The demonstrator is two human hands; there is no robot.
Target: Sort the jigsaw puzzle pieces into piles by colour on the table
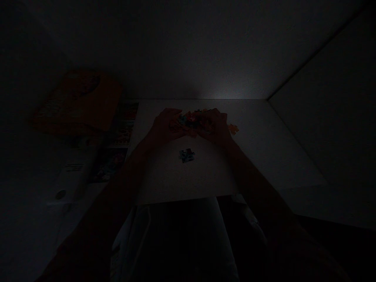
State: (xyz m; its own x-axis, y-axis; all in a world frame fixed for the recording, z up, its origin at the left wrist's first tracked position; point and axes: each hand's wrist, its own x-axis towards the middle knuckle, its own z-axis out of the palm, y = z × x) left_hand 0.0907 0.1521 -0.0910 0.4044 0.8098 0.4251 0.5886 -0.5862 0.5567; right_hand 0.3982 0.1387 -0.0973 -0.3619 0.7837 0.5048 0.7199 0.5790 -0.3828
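The scene is very dark. My left hand [166,127] and my right hand [214,127] curve over a heap of small multicoloured jigsaw puzzle pieces [190,119] on a white board [188,180]. Both hands touch the heap, but the dimness hides whether either one grips pieces. Nearer to me, below my hands, lies a small bluish group of puzzle pieces [187,155]. A single orange puzzle piece [233,129] lies just past my right hand.
An orange box lid [78,102] and a colourful printed box or sheet [122,129] lie to the left of the board. Something white with a round mark [60,194] lies lower left. Walls rise behind and to the right.
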